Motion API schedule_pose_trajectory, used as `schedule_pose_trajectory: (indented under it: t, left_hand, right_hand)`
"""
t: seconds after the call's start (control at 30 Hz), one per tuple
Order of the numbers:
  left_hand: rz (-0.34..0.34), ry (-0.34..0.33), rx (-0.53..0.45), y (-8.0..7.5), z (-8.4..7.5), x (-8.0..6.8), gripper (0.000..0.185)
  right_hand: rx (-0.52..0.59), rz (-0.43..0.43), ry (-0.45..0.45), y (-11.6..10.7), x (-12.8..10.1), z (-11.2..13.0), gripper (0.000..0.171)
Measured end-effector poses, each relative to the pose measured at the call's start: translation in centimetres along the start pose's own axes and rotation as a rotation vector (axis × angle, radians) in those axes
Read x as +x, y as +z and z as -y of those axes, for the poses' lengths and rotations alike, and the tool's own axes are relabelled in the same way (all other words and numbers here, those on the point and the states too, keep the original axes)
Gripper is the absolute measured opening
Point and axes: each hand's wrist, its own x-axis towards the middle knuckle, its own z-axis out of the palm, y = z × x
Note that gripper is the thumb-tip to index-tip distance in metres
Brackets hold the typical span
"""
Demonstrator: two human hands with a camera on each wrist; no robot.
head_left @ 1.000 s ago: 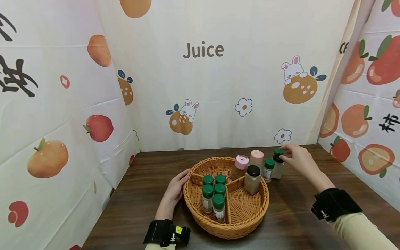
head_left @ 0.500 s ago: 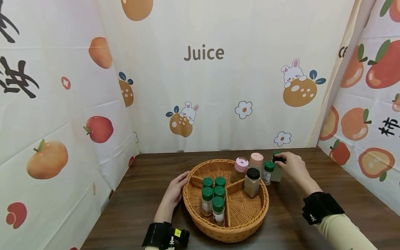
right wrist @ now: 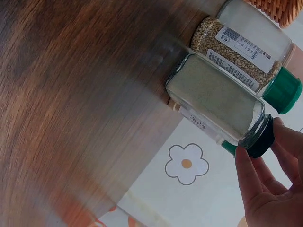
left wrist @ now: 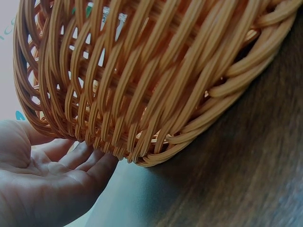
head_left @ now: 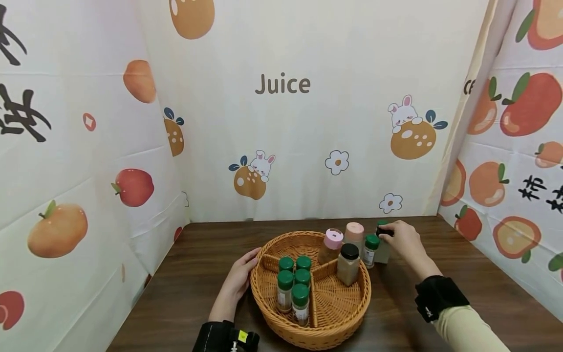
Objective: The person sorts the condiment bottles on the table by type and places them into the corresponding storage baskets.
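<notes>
A round wicker basket (head_left: 281,322) with dividers stands on the dark wooden table. My left hand (head_left: 248,261) rests open against its left rim; in the left wrist view the fingers (left wrist: 90,158) touch the woven wall (left wrist: 142,80) near its base. Behind the basket's right edge, my right hand (head_left: 390,233) pinches the black cap of a glass jar (head_left: 382,250) of pale green powder. The right wrist view shows that jar (right wrist: 213,97) standing on the table with fingertips (right wrist: 244,158) on its cap. A green-capped seed jar (right wrist: 246,47) stands right beside it.
Several green-capped jars (head_left: 292,283) fill the basket's left compartment; a black-capped jar (head_left: 348,264) stands in the right one. Pink-capped (head_left: 331,245) and peach-capped (head_left: 354,235) jars stand at the far rim. Printed cloth walls close the table on three sides.
My right hand has come down from above the jars and closed on the black cap. The left hand has stayed on the basket rim. The head view has tilted a little.
</notes>
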Motion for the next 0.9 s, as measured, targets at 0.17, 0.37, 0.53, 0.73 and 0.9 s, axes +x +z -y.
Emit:
schedule_pose_trajectory:
  t: [0.17, 0.37, 0.53, 0.73, 0.9]
  left_hand:
    - [0.014, 0.010, 0.036, -0.1, -0.2, -0.3, 0.047]
    - [0.006, 0.010, 0.037, -0.2, -0.5, -0.3, 0.046]
    - [-0.006, -0.003, 0.026, -0.3, -0.6, -0.3, 0.046]
    - [-0.008, -0.005, 0.028, -0.2, -0.4, -0.1, 0.045]
    - [-0.002, -0.008, 0.025, 0.0, -0.3, 0.0, 0.046]
  right_hand:
    - [-0.007, -0.004, -0.012, -0.1, 0.0, 0.1, 0.029]
    - [-0.009, -0.015, -0.023, -0.1, -0.1, 0.3, 0.029]
    - [-0.008, -0.027, -0.025, -0.2, -0.4, 0.4, 0.029]
    - [0.009, -0.025, -0.021, -0.3, -1.3, 0.1, 0.031]
    - [0.049, 0.004, -0.001, -0.8, -2.2, -0.4, 0.035]
